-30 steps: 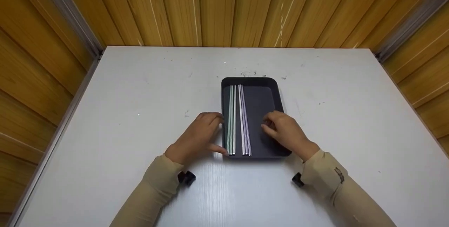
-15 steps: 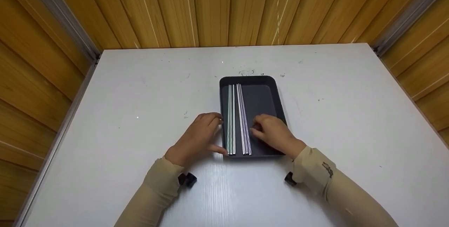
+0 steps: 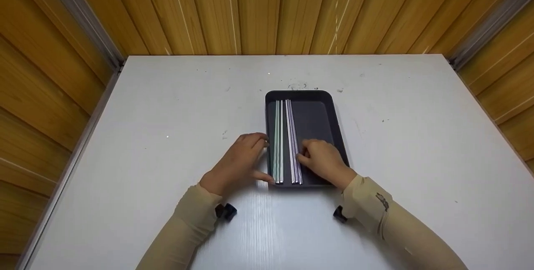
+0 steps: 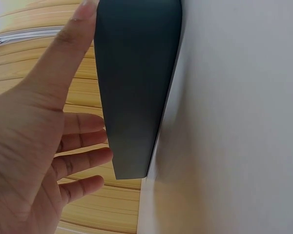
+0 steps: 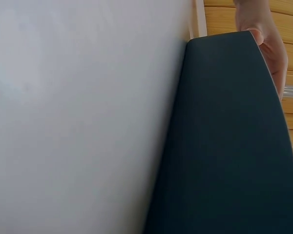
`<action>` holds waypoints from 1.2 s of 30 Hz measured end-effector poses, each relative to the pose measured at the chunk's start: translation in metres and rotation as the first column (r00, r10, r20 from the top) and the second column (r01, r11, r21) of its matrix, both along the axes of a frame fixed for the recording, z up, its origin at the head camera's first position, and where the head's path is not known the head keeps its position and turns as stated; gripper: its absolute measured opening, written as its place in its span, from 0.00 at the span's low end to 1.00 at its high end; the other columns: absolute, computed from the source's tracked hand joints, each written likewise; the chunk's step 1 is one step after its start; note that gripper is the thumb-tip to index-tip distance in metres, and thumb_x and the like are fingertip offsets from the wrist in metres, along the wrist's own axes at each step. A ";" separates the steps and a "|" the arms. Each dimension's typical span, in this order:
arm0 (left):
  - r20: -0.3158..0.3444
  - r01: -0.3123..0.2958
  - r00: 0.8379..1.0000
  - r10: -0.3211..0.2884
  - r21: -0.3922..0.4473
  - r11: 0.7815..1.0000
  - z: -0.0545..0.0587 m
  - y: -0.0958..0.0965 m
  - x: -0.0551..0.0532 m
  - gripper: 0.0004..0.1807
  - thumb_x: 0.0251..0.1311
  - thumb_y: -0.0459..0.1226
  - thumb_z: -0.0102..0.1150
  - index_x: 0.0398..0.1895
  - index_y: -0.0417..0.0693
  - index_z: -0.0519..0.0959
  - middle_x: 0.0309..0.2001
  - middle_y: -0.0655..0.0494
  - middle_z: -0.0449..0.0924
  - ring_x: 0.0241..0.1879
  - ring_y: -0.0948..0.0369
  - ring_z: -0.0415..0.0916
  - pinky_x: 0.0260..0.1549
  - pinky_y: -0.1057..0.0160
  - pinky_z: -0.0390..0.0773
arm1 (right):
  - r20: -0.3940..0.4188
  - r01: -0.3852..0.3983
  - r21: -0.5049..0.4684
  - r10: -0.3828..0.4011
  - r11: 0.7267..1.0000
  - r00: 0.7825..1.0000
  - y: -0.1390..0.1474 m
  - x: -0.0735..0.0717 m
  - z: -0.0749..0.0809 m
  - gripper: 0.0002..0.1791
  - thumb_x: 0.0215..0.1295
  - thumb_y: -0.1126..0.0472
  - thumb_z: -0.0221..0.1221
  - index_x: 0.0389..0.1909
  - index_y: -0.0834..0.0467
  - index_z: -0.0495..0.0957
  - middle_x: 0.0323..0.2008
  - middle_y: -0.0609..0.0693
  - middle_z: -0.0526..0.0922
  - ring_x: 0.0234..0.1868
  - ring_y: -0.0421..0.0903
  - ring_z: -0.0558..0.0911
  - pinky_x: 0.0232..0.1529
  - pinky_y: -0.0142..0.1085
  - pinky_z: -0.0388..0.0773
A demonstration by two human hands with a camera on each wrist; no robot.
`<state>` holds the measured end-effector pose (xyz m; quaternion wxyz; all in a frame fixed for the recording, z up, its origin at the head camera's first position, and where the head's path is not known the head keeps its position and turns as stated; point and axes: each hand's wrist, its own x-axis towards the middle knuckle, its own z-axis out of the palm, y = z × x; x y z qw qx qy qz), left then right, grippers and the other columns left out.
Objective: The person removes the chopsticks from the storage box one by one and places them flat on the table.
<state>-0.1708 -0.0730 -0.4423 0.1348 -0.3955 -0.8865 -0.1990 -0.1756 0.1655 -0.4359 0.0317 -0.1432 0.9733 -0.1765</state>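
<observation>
In the head view a dark shallow tray (image 3: 315, 115) holds two bundles of long, thin chopsticks. The greenish chopsticks (image 3: 277, 145) lie along its left side, and the lilac chopsticks (image 3: 293, 149) slant slightly beside them. My left hand (image 3: 235, 159) spans the tray's left wall, fingertips against the rim and thumb at the near left corner. The left wrist view shows its fingers (image 4: 83, 163) spread and fairly straight. Inside the tray, my right hand (image 3: 325, 159) has bent fingers, with its thumb at the lilac chopsticks' right edge. Its other fingertips are hidden, so any grip is unclear.
The tray stands on a white table (image 3: 187, 107) with small dark marks. Yellow wooden panels (image 3: 258, 11) rise behind the table and at both sides. In the right wrist view the tray's dark outer wall (image 5: 229, 136) fills the right half.
My right hand has moved left inside the tray, from its right part to the lilac chopsticks. The left hand stays at the left wall, and the chopsticks show no clear shift.
</observation>
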 end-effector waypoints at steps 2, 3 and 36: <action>-0.004 0.003 1.000 -0.003 0.000 1.000 0.000 0.000 0.000 0.47 0.32 0.65 0.68 0.48 0.37 0.73 0.54 0.47 0.75 0.57 0.54 0.71 0.65 0.58 0.68 | 0.003 0.017 0.005 -0.017 1.000 1.000 -0.001 0.000 0.000 0.11 0.60 0.55 0.61 0.24 0.57 0.75 0.22 0.49 0.79 0.22 0.44 0.76 0.22 0.36 0.72; -0.005 0.004 1.000 -0.004 0.001 1.000 0.000 0.000 0.000 0.47 0.32 0.65 0.67 0.48 0.37 0.73 0.54 0.47 0.75 0.57 0.55 0.71 0.65 0.58 0.68 | 0.004 0.024 0.006 -0.024 1.000 1.000 -0.002 -0.001 -0.001 0.11 0.60 0.54 0.61 0.24 0.57 0.75 0.21 0.49 0.80 0.22 0.44 0.76 0.22 0.37 0.72; 0.038 0.004 0.999 -0.004 0.007 1.000 -0.002 0.000 -0.002 0.46 0.33 0.65 0.67 0.48 0.38 0.74 0.55 0.48 0.75 0.57 0.55 0.71 0.65 0.58 0.68 | 0.053 0.105 0.098 -0.111 0.990 0.992 -0.020 -0.007 -0.001 0.14 0.58 0.57 0.58 0.17 0.58 0.70 0.19 0.53 0.77 0.22 0.48 0.71 0.26 0.49 0.76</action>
